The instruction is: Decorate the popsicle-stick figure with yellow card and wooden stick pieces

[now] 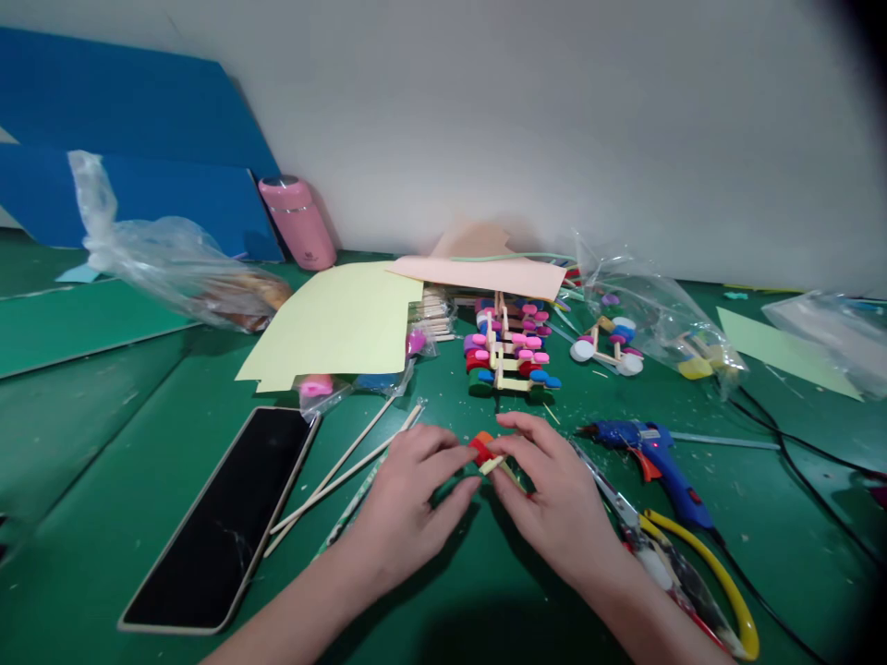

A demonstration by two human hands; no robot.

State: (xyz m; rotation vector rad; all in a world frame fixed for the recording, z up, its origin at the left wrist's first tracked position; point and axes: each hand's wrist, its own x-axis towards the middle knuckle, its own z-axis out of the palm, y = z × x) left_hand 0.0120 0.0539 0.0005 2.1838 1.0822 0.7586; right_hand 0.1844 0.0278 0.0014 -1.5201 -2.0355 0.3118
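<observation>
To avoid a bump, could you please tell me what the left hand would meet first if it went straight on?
Probably the red piece at the right hand; whether the left hand touches it already is unclear.

a plain grey wall [554, 120] stands behind the green tabletop [69, 554], both in soft, muted light

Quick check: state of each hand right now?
Left hand: half-curled beside the small red-and-orange piece; grip can't be told.
Right hand: closed, holding that piece and a pale stick.
</observation>
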